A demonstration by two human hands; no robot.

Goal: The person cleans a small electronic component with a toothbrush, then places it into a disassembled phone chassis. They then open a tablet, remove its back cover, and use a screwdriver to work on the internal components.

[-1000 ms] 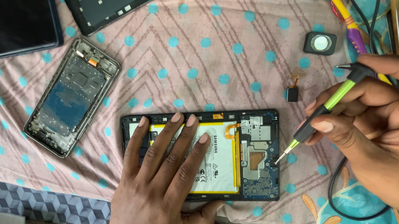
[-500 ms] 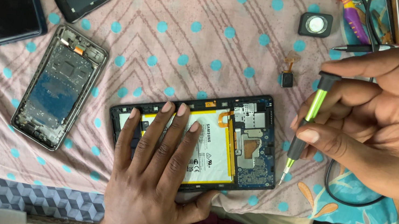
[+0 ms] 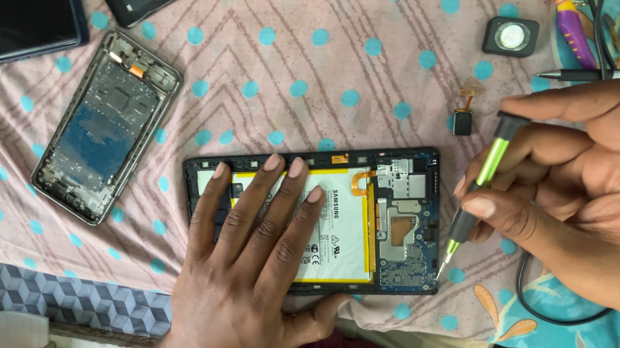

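While our left hand (image 3: 247, 265) lies flat, fingers spread, on the open tablet (image 3: 320, 214) on the cloth (image 3: 327, 75), our right hand (image 3: 576, 204) pinches the screwdriver (image 3: 474, 196) at its edge. If the tip slips, it could scratch the board.

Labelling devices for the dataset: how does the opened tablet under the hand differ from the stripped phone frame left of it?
The opened tablet is wider, lies lengthwise and still carries a white battery with yellow edging plus a blue circuit board; the stripped phone frame is narrower, stands nearly upright and looks like a bare grey shell. The left hand presses flat on the tablet while the right hand holds a green screwdriver at its right edge; the phone frame lies untouched. Both lie opened on the patterned cloth.
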